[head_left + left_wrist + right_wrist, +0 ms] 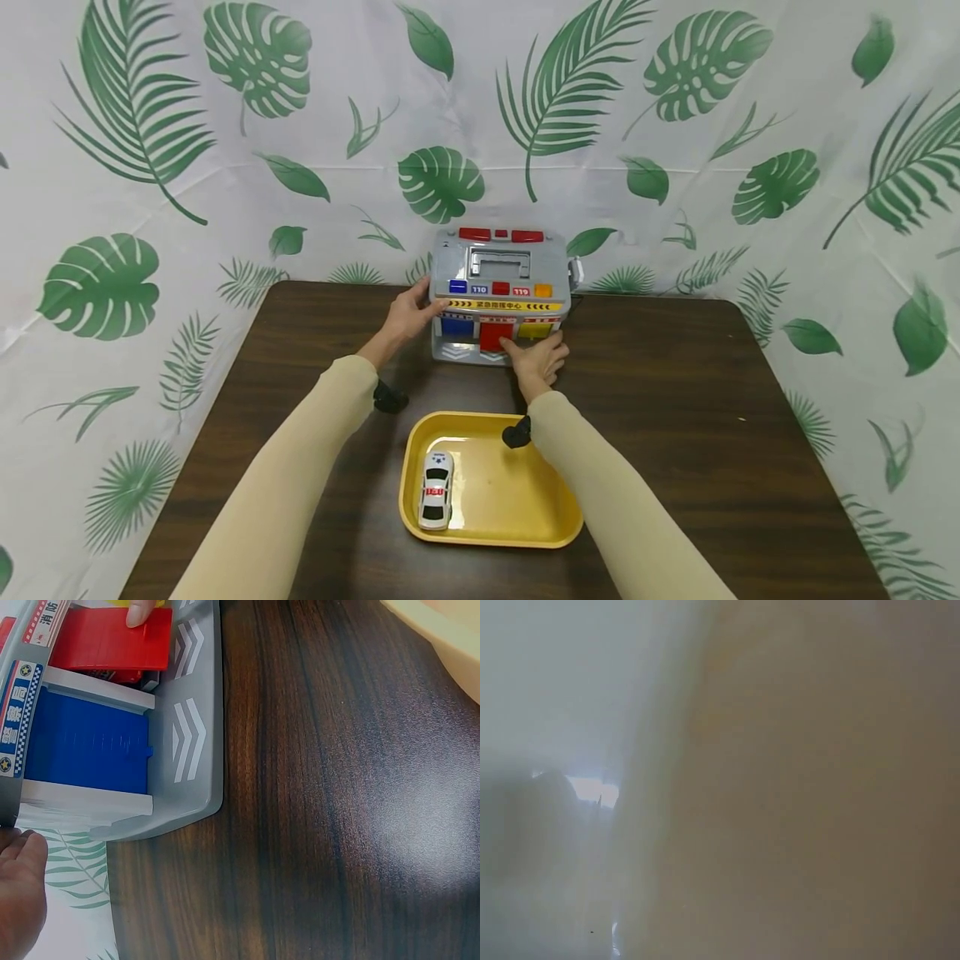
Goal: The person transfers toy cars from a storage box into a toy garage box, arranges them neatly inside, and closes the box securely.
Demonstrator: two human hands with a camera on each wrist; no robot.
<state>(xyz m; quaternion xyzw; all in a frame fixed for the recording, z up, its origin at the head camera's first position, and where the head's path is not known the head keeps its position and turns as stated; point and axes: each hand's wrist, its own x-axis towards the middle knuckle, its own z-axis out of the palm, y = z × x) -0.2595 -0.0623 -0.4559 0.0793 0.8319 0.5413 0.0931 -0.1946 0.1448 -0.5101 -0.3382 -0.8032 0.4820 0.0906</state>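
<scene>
A grey toy garage [489,268] with red roof lights stands at the far side of the table. My left hand [408,315] holds its left side, thumb over the front edge. The red door [112,641] in the middle is swung outward, and my right hand [536,362] touches it with a thumb while the other fingers stay loosely bent. Something red shows beneath that door. The blue door [88,742] hangs down in its frame; the yellow door [535,330] is partly behind the right hand. Blur fills the right wrist view.
Nearer me, a yellow tray [491,545] sits on the dark wooden table [660,400], partly under the right forearm. A white toy police car [436,490] lies in its left part. Behind the table hangs a leaf-patterned cloth [322,208].
</scene>
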